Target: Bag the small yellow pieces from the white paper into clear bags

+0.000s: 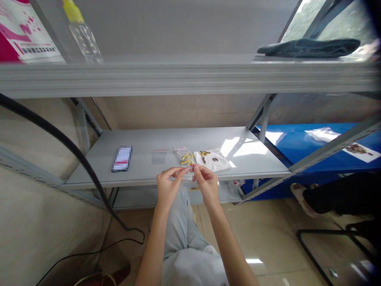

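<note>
From my end I see the left hand (pixel 170 182), thumb and forefinger pressed together on a small clear bag (pixel 188 174) with a red strip; the right hand (pixel 206 182) pinches its other end, fingers curled close, though what else sits there is too small to tell; the bag is just before the shelf (pixel 143 174), near the yellow pieces (pixel 187 158).
</note>
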`<state>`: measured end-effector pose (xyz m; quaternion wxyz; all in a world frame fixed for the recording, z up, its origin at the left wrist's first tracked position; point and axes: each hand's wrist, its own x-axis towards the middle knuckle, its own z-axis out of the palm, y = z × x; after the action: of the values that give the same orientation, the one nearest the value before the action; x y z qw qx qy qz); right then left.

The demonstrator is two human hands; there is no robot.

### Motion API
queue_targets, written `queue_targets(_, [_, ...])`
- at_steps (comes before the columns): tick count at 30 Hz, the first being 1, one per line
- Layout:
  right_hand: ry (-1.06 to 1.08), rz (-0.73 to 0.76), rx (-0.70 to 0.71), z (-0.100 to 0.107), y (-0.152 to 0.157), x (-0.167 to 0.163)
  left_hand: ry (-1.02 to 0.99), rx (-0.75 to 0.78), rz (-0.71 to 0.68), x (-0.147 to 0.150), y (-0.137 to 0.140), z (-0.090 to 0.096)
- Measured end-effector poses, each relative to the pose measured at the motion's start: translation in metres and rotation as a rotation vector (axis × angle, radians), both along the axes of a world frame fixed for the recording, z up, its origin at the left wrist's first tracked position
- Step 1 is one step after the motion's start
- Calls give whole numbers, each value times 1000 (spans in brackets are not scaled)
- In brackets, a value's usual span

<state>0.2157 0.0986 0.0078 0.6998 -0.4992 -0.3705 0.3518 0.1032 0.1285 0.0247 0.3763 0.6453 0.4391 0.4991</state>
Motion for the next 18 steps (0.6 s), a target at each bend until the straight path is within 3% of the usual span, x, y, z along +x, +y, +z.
queue_targets(8, [-4, -6, -21, -3, 2, -5, 70, 31, 40, 1, 0, -3])
queue_targets(14, [-28, -7, -42, -9, 3, 4, 62, 53, -24, 0, -1, 0])
queue_targets(18, [-72, 93, -58, -8, 3, 11, 14, 29, -50, -4, 0, 2])
